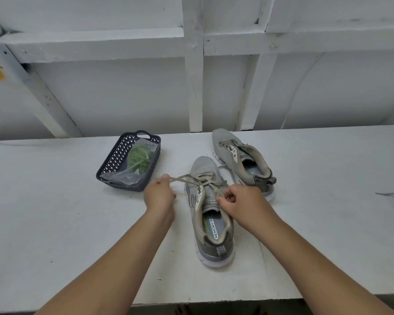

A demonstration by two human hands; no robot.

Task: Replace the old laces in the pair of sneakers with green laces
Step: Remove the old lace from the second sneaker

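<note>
While my left grip point(159, 196) pinches the old lace point(180, 178) out sideways, my right grip point(239, 201) pinches it at the sneaker point(210, 214) to loosen the crossings.

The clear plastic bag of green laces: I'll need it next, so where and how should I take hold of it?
Pinch the clear plastic bag of green laces by its loose near end, reaching down from above; the dark plastic basket's walls block its sides, and only the top is open.
</note>
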